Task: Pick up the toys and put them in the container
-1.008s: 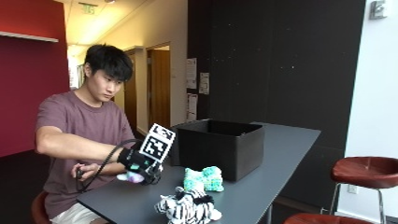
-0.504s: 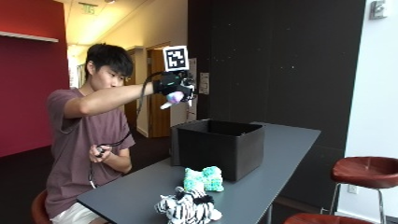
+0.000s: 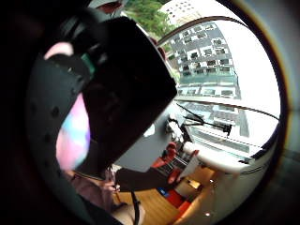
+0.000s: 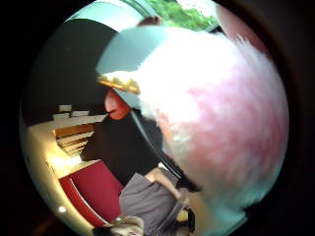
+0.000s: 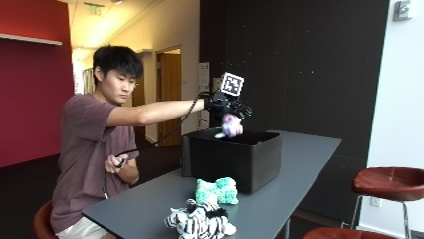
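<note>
grey table (image 5: 301, 164), black container (image 5: 232, 159) standing on it, green plush toy (image 5: 217, 190) and zebra plush toy (image 5: 199, 223) lying near its front edge

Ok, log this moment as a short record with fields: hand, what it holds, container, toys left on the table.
hand: gloved right hand, arm stretched out, above the container's open top
held: pink plush toy, fingers curled round it, hanging over the opening, not yet inside
container: black bin, open top, standing on the grey table
toys left: green plush toy in front of the bin; zebra plush toy nearer the table's front edge
other hand: bare hand, low, by the person's chest, away from the toys
</note>
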The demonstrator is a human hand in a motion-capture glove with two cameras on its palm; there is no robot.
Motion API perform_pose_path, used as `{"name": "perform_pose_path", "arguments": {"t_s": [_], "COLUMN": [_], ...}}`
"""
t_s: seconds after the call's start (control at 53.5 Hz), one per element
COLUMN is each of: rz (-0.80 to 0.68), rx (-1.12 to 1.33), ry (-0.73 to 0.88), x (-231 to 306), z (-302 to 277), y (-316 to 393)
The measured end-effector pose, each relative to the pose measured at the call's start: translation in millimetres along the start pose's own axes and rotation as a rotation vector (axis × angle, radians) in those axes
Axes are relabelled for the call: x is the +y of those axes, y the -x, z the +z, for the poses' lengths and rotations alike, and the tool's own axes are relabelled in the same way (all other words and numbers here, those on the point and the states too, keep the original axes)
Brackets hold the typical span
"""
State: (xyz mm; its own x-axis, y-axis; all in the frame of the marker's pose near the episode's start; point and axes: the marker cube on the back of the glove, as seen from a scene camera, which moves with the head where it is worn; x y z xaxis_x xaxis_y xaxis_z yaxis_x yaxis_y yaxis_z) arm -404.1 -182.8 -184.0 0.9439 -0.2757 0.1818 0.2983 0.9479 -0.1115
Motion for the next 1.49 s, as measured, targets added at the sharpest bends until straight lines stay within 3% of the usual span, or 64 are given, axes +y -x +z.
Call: {"name": "perform_pose_path", "arguments": {"t_s": [0.075, 0.187, 0.43, 0.542, 0.635, 0.71, 0.747, 0.859, 1.083, 1.289, 1.494], "rz": [-0.026, -0.156, 0.062, 0.123, 0.261, 0.233, 0.2, 0.39, 0.482, 0.466, 0.542], "rx": [0.039, 0.016, -0.107, -0.121, -0.143, -0.125, -0.13, -0.157, -0.25, -0.307, -0.078], "ry": [0.067, -0.008, -0.123, -0.145, -0.139, -0.146, -0.149, -0.118, -0.026, 0.064, 0.063], "x": [0.6, 19.4, 71.5, 95.4, 108.8, 121.3, 126.7, 124.1, 94.9, 53.2, 33.1], "z": [4.7, -2.7, -42.6, -41.3, -32.8, -20.6, -12.9, 17.7, 114.6, 213.9, 275.7], "y": [12.4, -14.2, -99.0, -147.1, -185.7, -215.3, -229.1, -261.3, -305.3, -285.0, -268.2]}}
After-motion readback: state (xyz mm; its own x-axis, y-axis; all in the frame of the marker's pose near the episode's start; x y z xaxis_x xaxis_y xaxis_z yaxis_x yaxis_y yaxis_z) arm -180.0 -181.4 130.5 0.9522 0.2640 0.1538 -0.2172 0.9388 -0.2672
